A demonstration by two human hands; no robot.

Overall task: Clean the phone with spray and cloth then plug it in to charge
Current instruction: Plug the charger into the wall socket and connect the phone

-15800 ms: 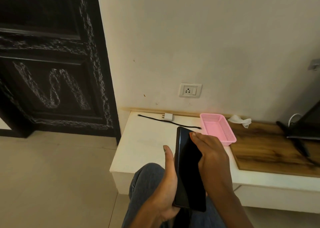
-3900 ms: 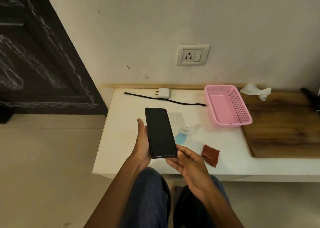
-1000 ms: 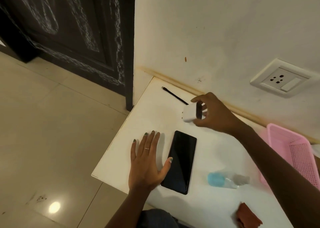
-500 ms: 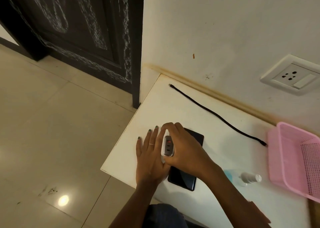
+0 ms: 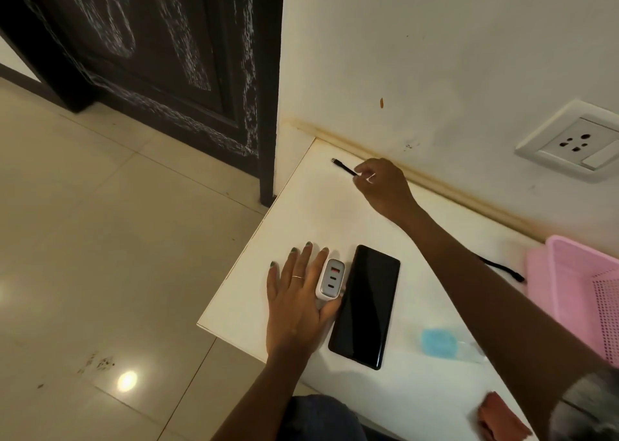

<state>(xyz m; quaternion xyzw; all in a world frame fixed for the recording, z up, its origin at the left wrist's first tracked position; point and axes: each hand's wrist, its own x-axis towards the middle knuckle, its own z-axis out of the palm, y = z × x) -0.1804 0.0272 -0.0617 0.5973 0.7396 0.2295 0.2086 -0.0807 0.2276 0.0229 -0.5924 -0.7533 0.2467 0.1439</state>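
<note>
1. The phone [image 5: 365, 306] is lying face up on the white desk [image 5: 335, 213], its long axis running from the near edge toward the wall, tilted slightly right at the far end.
2. The left hand [image 5: 298, 303] is resting flat on the desk just left of the phone, fingers straight, with the white charger [image 5: 331, 280] tucked between forefinger and thumb, its ports facing up.
3. The right hand [image 5: 385, 186] is reaching to the far side near the wall, fingers pinching the black cable [image 5: 343, 167] just behind its free plug; this hand is nearer the cable.
4. The cable is running along the wall toward the pink basket [image 5: 586, 293], passing under the right forearm.
5. The charger is lying toward the near edge from the cable's plug, so that end probably needs bringing back to it.
6. The spray bottle [image 5: 438, 342] and cloth [image 5: 499, 420] are lying to the phone's right.
</note>
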